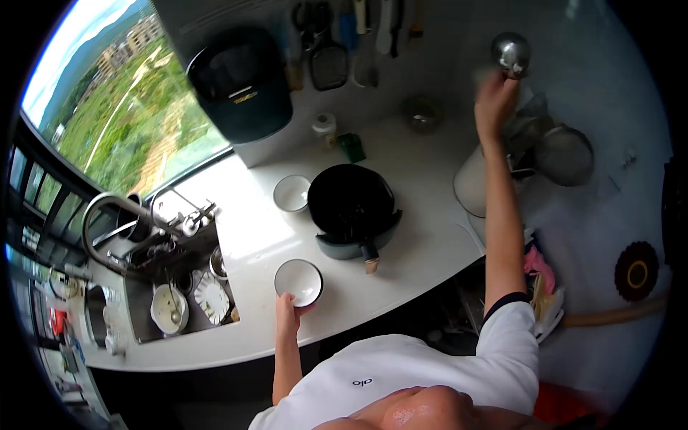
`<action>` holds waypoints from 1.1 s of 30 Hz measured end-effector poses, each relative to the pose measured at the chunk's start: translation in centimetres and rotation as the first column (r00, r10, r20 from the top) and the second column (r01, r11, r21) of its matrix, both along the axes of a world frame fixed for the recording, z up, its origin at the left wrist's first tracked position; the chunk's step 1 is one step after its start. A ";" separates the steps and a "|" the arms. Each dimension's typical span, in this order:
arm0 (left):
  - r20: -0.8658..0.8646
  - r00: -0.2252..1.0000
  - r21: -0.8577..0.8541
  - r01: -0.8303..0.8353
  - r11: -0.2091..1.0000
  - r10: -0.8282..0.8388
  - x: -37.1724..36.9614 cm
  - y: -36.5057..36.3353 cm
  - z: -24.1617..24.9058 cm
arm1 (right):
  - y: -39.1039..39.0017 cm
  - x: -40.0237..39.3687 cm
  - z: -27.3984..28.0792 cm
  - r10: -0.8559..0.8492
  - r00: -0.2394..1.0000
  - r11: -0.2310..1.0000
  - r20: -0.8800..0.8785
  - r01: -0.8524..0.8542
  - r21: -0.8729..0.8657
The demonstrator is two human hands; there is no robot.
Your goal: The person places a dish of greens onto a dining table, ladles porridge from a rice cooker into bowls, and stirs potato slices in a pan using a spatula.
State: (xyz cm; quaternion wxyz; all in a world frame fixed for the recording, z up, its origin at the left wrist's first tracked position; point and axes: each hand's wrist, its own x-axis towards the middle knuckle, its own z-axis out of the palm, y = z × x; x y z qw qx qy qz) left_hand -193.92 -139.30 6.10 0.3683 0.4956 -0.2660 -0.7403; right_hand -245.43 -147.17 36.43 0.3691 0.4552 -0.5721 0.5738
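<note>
My left hand [288, 311] grips the rim of a white bowl with a dark edge [299, 282], held at the front of the counter; nothing shows inside it. My right hand [496, 104] is raised at the back right, closed and slightly blurred, around the handle of a shiny metal ladle [511, 54]. The ladle's round head points up, away from me. Between my arms stands a black air fryer basket [351, 204] with its handle towards me. Dark inside, its contents are hard to make out. A second white bowl [292, 193] sits against its left side.
On the left, a sink [228, 315] contains dishes under a curved faucet [97, 208]. A dark air fryer [244, 107] stands at the back below hanging utensils [328, 64]. A white container [471, 183] and strainers [565, 155] are near my right arm.
</note>
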 end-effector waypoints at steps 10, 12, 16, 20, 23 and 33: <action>0.098 0.984 -0.028 -0.146 0.989 0.148 -1.0 1.0 1.6 | 5.9 17.6 6.3 0.421 0.895 0.906 -0.145 -0.407 0.116; 0.053 0.982 -0.022 -0.183 0.983 0.183 -0.2 2.4 2.0 | 6.7 19.4 6.3 0.592 0.795 0.806 -0.133 -0.582 0.111; -0.027 0.947 -0.015 -0.321 0.947 0.321 2.1 6.6 4.1 | 7.1 25.9 3.3 0.766 0.461 0.516 0.448 -0.857 -0.001; -0.054 0.879 0.023 -0.473 0.881 0.474 6.8 11.9 5.0 | 5.9 36.4 -4.8 0.598 0.167 0.271 0.784 -0.962 -0.002; -0.038 0.804 -0.008 -0.594 0.804 0.593 12.3 16.9 4.5 | 8.1 45.2 -13.3 0.447 0.076 0.025 0.891 -0.997 0.073; -0.026 0.396 -0.038 -0.918 0.395 0.918 35.2 38.1 2.3 | 26.6 74.5 -20.4 -0.034 -0.274 -0.509 0.961 -0.823 -0.252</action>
